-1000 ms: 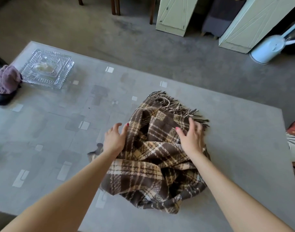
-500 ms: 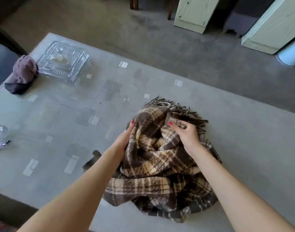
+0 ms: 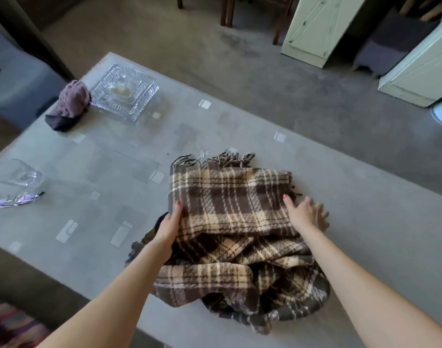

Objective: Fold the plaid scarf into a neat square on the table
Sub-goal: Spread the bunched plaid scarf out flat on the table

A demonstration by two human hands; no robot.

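Observation:
A brown and cream plaid scarf lies on the grey table, with a flat panel stretched across the far half and a crumpled heap nearer me. Its fringe pokes out along the far edge. My left hand pinches the panel's left edge, thumb on top. My right hand is at the panel's right edge, thumb on the cloth and fingers spread and blurred beyond it.
A cut-glass dish and a purple cap sit at the table's far left. A drinking glass and spectacles lie at the left edge. Pale cabinets and chair legs stand on the floor beyond.
The bunched scarf has been pulled apart: a flat plaid panel now spans between my hands, which have moved outward to its left and right edges. The camera view has shifted right.

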